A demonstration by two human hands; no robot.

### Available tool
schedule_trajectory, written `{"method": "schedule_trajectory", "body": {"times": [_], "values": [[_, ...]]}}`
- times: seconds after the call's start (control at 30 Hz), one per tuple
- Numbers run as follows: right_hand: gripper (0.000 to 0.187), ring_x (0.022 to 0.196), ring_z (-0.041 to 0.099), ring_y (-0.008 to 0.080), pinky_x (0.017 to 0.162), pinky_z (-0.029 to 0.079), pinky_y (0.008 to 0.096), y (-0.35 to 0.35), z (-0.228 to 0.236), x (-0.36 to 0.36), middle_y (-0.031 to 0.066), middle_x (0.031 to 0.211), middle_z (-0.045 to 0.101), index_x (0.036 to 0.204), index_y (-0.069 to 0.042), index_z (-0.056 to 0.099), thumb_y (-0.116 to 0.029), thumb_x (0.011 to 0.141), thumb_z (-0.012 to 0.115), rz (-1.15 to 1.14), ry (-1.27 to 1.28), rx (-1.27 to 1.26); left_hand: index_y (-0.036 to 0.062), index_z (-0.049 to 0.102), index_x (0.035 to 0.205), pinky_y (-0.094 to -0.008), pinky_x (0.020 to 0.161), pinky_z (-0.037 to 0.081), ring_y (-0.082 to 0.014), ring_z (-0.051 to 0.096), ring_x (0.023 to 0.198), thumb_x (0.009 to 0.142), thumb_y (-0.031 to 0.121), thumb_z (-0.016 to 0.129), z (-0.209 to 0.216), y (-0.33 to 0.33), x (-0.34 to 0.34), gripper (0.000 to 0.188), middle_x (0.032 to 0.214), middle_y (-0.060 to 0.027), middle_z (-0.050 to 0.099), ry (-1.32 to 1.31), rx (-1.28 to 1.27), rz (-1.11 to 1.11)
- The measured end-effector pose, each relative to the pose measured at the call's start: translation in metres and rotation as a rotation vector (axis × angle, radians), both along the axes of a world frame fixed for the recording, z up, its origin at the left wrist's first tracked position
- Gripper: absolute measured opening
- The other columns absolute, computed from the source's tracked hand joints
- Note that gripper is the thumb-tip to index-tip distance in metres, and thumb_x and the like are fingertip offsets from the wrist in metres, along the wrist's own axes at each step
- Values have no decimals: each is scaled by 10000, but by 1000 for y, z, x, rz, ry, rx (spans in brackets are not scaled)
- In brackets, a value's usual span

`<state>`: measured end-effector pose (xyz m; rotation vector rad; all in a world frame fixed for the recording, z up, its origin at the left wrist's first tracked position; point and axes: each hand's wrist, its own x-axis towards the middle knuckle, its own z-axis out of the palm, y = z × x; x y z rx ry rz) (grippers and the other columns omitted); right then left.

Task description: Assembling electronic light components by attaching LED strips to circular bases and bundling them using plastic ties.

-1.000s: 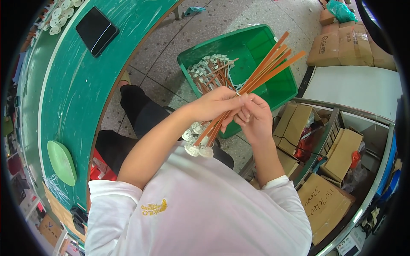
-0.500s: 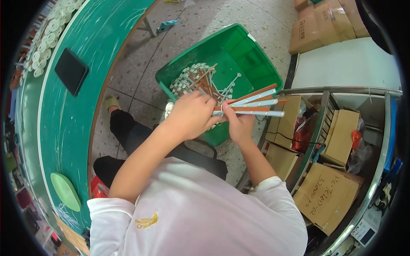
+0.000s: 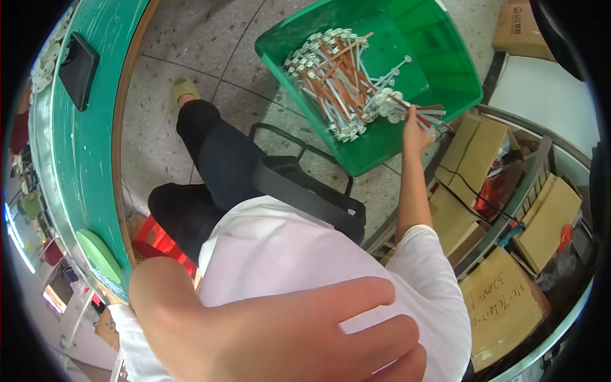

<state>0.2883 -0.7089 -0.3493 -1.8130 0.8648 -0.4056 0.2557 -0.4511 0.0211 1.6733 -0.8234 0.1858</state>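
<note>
My left hand (image 3: 273, 325) is raised close in front of my shirt and looks large. Its fingers are loosely bent and somewhat apart, and nothing shows in them. Out at arm's length, my right hand (image 3: 417, 134) grips a bundle of thin brown and white strips (image 3: 426, 113) over the near right side of a green plastic bin (image 3: 363, 162). Round whitish discs are gathered at the bundle's left end. Inside the bin lies a pile of similar strips (image 3: 337, 79), mostly heaped on the left, with disc ends along its edges.
A green-topped table (image 3: 95, 153) runs along the left, bearing a black flat device (image 3: 79, 70) and a light green oval piece (image 3: 98, 254). Cardboard boxes (image 3: 503, 305) sit in a metal-framed rack at the right. A black chair armrest (image 3: 312, 194) crosses before me.
My left hand has left the bundle and come up close to the view. My right hand alone keeps the strips, now over the bin's right side. The view has shifted.
</note>
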Motion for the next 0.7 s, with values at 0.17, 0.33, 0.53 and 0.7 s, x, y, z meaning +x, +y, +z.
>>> {"method": "schedule_trajectory", "body": {"times": [0.17, 0.33, 0.53, 0.7], "values": [[251, 677, 698, 170, 593, 559, 271, -38, -65, -9, 127, 844, 720, 969, 75, 640, -128, 861, 740, -62, -21, 1, 85, 700, 915, -413, 680, 529, -229, 600, 761, 707, 293, 788, 3, 42, -3, 307, 874, -51, 636, 136, 235, 83], [239, 683, 694, 171, 592, 564, 273, -5, -39, -9, 127, 876, 716, 995, 66, 630, -113, 869, 727, 5, -5, 185, 29, 679, 968, -551, 974, 433, -371, 607, 1093, 683, 223, 768, -22, 122, 86, 356, 1073, -88, 681, -311, 1156, -14], [188, 637, 665, 173, 520, 540, 269, 54, -37, 2, 127, 828, 682, 975, 53, 600, -69, 884, 710, 133, 10, 396, 27, 694, 918, -604, 1149, 220, -380, 523, 1240, 697, 203, 724, -35, 184, 126, 285, 1118, -72, 693, -275, 1350, 41], [289, 706, 691, 203, 582, 600, 313, 56, -75, 7, 138, 963, 695, 1063, 73, 582, -86, 870, 727, 2, -38, 514, 27, 699, 833, -631, 1142, 215, -362, 540, 1176, 658, 219, 717, -47, 181, 132, 261, 1008, -67, 708, -164, 1250, 45]]}}
